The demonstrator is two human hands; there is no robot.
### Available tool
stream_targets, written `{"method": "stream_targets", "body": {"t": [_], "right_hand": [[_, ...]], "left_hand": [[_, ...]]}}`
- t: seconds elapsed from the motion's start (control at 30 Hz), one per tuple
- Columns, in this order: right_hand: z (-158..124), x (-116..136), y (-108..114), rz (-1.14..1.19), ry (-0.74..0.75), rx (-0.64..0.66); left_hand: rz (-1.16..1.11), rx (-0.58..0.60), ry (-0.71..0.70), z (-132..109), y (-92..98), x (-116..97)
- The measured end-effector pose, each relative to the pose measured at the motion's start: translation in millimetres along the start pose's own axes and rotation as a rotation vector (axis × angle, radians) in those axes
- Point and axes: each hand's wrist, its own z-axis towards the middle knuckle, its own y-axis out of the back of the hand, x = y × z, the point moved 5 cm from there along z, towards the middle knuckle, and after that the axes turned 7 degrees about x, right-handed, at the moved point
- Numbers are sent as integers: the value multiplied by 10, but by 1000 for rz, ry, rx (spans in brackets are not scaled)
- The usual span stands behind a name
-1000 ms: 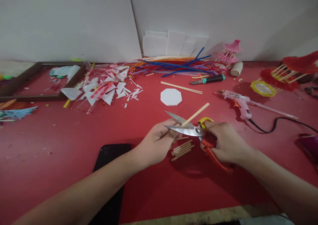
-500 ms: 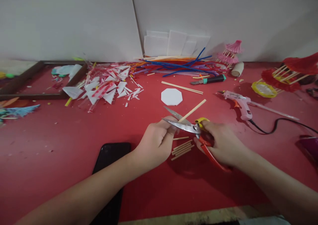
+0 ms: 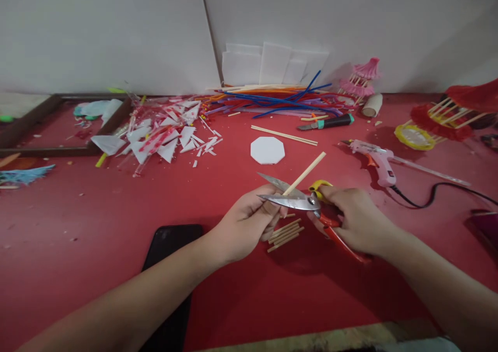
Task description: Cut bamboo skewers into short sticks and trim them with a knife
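My left hand (image 3: 244, 227) is closed round the near end of a thin wooden stick (image 3: 305, 172), which slants up to the right. My right hand (image 3: 355, 218) grips the red and yellow handles of a pair of scissors (image 3: 293, 199). The steel blades are apart, and the stick lies between them close to the pivot. A small pile of short cut stick pieces (image 3: 285, 234) lies on the red table (image 3: 97, 222) just below both hands.
A white octagon (image 3: 267, 150) and long sticks (image 3: 284, 135) lie beyond the hands. A pink glue gun (image 3: 376, 158) with black cord is at right, a utility knife (image 3: 326, 123) behind. A black phone (image 3: 171, 269) lies under my left forearm. Paper scraps (image 3: 163, 134) and coloured straws (image 3: 280, 100) are at back.
The hands, stick and scissors have shifted only slightly; the blades stay apart around the stick.
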Motion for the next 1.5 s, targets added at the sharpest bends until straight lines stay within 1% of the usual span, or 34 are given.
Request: {"method": "stream_targets", "body": {"t": [0.07, 0.27, 0.47, 0.6, 0.9, 1.0, 1.1, 1.17, 1.23, 1.33, 1.4, 1.5], "right_hand": [[4, 6, 1, -26, 1, 3], [-14, -7, 4, -46, 15, 11], [-12, 24, 11, 66, 45, 64], [-18, 27, 2, 145, 39, 83], [-22, 20, -6, 146, 54, 84], [-29, -1, -19, 97, 38, 72], [-41, -2, -33, 28, 15, 42], [-45, 7, -53, 12, 1, 38], [-44, 20, -69, 11, -1, 29], [-36, 42, -73, 14, 15, 1], [-27, 55, -62, 23, 30, -16], [-10, 59, -20, 13, 41, -38]], "left_hand": [[-8, -4, -11, -3, -3, 0], [-45, 53, -7, 6, -26, -38], [-107, 94, 20, 4, -54, -42], [-118, 129, -28, -2, -58, -44], [-64, 136, -56, -4, -42, -46], [120, 67, -117, -12, -21, -80], [445, -45, -205, -44, -18, -160], [654, -93, -241, -76, -41, -199], [797, -127, -268, -111, -64, -217], [916, -231, -338, -172, -72, -245], [950, -285, -379, -197, -76, -259], [870, -291, -377, -183, -69, -244]]}}
